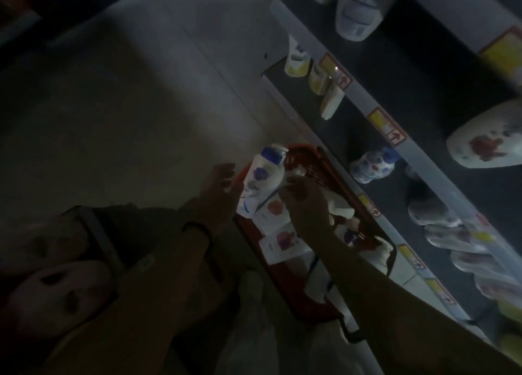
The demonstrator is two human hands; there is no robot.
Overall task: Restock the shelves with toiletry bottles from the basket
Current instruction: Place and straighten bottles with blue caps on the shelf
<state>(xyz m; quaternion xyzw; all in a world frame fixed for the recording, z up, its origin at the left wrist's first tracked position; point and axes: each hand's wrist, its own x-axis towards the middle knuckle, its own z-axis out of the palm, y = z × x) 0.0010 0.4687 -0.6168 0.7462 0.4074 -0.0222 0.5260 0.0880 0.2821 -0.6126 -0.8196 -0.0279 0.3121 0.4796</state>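
Left hand [219, 189], fingers straight, touches the bottle [261, 182]; right hand [305, 205] curls beside it (grip unclear, too dark) above the basket [285, 287].

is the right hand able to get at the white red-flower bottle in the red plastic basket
Likely yes: the right hand is beside the white red-flower bottle in the red plastic basket, its label uncovered.

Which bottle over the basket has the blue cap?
The white bottle between the left hand and right hand, blue flower on its label; bottles lying in the red basket show red flowers.
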